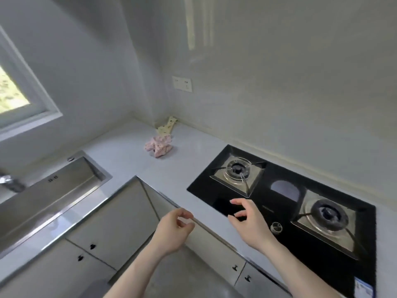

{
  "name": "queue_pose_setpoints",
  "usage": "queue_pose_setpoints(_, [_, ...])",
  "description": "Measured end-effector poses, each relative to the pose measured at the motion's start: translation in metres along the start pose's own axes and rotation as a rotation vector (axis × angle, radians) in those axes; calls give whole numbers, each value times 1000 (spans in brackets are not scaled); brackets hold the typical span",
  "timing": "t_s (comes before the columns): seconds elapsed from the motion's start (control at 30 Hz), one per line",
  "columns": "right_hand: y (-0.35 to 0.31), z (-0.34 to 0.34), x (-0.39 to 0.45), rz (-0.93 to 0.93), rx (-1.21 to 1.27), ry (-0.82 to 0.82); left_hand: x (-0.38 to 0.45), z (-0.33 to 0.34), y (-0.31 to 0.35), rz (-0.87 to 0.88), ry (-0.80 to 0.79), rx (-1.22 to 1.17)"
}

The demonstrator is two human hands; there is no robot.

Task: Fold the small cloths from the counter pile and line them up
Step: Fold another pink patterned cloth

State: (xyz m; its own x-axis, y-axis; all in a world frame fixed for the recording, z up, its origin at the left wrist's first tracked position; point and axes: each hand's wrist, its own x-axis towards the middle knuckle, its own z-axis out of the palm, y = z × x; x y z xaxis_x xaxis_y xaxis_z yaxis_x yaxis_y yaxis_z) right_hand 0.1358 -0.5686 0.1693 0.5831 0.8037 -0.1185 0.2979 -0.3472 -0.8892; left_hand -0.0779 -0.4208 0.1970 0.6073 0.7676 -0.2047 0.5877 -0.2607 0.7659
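A crumpled pink cloth point(159, 145) lies on the white counter point(129, 151) near the inner corner. Behind it, against the wall, rests a cream cloth with dark dots point(167, 125), partly bunched. My left hand point(175, 227) hovers at the counter's front edge, fingers loosely curled, holding nothing. My right hand point(250, 222) is raised over the front left corner of the black gas hob point(283, 203), fingers spread and empty. Both hands are well short of the cloths.
A steel sink point(49, 190) with a tap is set into the counter at the left. The hob carries two burners and a knob. A wall socket point(182, 83) sits above the corner. Grey cabinet doors run below the counter.
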Motion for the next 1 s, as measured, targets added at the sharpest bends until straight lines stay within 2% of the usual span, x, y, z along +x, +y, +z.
queue_pose_setpoints(0.3, [-54, 95, 102, -62, -50, -199, 45, -92, -71, -109, 161, 15])
queue_pose_setpoints(0.6, [-104, 186, 221, -95, -86, -335, 133, -183, -108, -150, 206, 100])
queue_pose_setpoints(0.73, [-111, 205, 250, -103, -93, -333, 171, -193, -120, -148, 154, 132])
queue_pose_setpoints(1.0, [-106, 217, 295, -3, -111, -185, 296, -212, -137, -60, -66, 229])
